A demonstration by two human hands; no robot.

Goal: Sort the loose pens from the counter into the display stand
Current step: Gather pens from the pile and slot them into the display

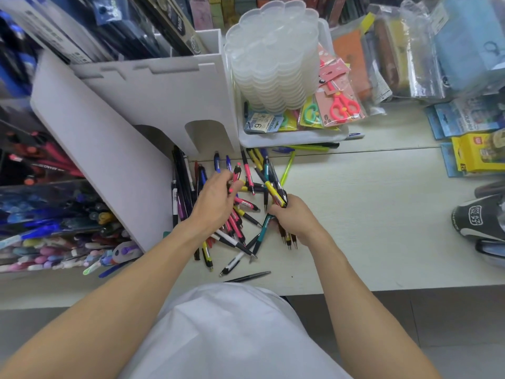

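Observation:
A heap of loose pens (240, 228) in pink, yellow, blue, black and white lies on the white counter (355, 228) in front of me. My left hand (216, 201) hovers over the heap and pinches a pink pen (235, 175) by its upper end. My right hand (293, 218) grips a bundle of several pens (276, 191), yellow and teal among them, their tips sticking out below my fist. The white display stand (114, 149) rises at the left, its tiers holding rows of pens (54, 222).
A white tray (287, 139) with stacked clear plastic lids (273, 58) and packaged scissors (344, 105) stands behind the heap. Packaged stationery (470, 149) lies at the right, a dark pouch (481, 217) at the right edge. A single dark pen (248, 277) lies near the counter's front edge.

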